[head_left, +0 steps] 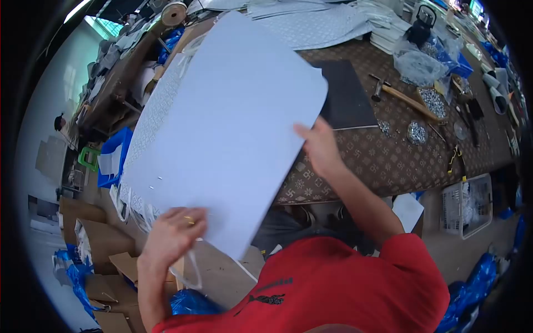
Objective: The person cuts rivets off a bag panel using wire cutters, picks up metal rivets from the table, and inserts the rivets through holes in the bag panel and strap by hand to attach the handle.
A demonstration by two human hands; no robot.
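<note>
A large pale sheet (227, 111) with a rounded corner is held up at a slant over the table's left part. Two small metal bits show near its lower left. My right hand (322, 145) grips the sheet's right edge, thumb on the face. At the lower edge, my left hand (175, 230), with a ring on one finger, is curled against the sheet; its fingertips are partly hidden. Under and left of the sheet lies white patterned material (145, 125) with a white strap hanging down.
On the brown patterned table (355, 161) are a black board (347, 94), a hammer (411, 101), metal pieces (417, 133) and plastic bags (419, 66). Stacked patterned sheets (311, 28) lie at the back. Cardboard boxes (105, 244) stand lower left, a white basket (466, 205) lower right.
</note>
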